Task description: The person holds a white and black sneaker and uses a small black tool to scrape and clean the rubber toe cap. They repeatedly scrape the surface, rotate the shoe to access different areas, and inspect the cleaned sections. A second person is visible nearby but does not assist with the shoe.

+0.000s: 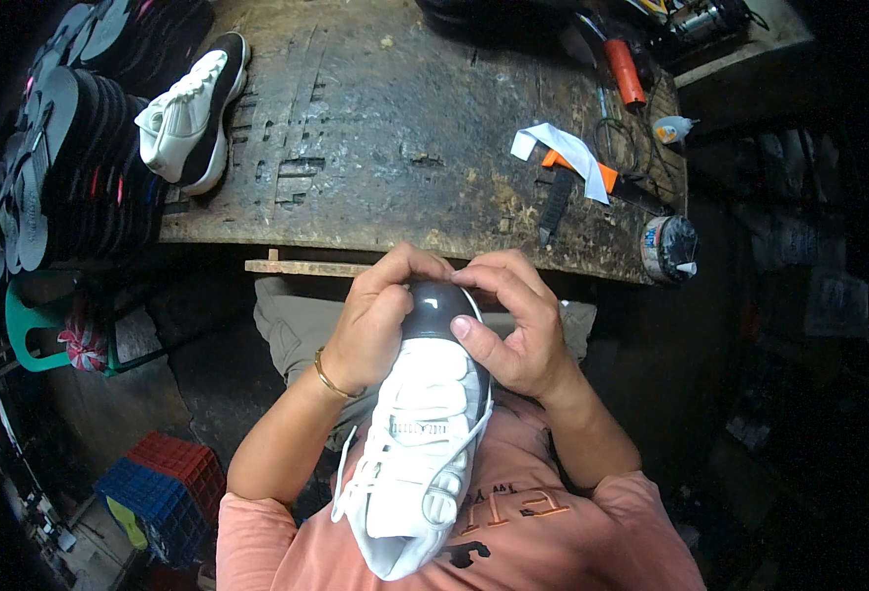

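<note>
A white sneaker (425, 404) with a glossy black toe lies along my front, its toe pointing toward the table and its heel opening near my chest. My left hand (380, 320) is curled around the left side of the toe. On the other side my right hand (513, 320) grips the toe, thumb on the black upper and fingers at the front edge. Both sets of fingertips nearly meet at the toe's tip. White laces hang loose at the sneaker's sides. A matching white and black sneaker (196, 118) rests on its side at the table's left.
The worn wooden table (356, 128) carries a white strip (568, 153) over an orange-and-black cutter (602, 177), a red-handled tool (625, 74), a small bottle (673, 128) and a jar (668, 246). Stacked dark flip-flop soles (50, 148) stand left, above a green chair (26, 330) and plastic crates (164, 492).
</note>
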{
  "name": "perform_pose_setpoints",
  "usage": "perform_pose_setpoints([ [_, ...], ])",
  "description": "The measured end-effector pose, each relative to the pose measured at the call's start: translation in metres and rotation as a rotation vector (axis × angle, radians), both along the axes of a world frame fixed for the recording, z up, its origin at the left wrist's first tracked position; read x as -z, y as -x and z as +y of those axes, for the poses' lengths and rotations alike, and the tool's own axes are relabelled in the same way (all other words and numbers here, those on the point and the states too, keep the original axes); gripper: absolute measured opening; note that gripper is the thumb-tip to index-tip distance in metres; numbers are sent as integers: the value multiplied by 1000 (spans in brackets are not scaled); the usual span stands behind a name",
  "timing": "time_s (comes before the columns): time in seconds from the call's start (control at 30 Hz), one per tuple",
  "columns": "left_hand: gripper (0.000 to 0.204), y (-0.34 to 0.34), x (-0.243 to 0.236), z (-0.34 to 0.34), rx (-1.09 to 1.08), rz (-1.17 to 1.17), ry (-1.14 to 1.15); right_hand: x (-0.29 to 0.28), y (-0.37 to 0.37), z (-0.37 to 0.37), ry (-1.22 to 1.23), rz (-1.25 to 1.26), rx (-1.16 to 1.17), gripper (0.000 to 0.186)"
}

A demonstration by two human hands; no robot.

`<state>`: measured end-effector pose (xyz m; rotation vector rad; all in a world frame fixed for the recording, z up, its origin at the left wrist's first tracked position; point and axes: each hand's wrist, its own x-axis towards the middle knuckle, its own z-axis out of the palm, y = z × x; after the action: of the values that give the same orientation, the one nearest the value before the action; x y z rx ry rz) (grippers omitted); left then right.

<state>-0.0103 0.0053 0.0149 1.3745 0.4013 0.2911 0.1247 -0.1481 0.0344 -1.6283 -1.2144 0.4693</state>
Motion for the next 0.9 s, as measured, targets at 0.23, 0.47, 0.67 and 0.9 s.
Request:
perform_pose_setpoints([
  [0.23,38,1,-28,-3,34,-115,-48,-3,12,-3,-94,221,39,52],
  [0.47,35,-2,-36,-5,28,-176,-129,-10,18,-3,-171,293,58,53],
  [0.67,36,3,-30,-9,21,-122,-112,-19,22,-6,-107,227,83,48],
  [0.9,44,6,-28,-16,-59,-97,48,-26,10,-4,-138,-84,13,45],
])
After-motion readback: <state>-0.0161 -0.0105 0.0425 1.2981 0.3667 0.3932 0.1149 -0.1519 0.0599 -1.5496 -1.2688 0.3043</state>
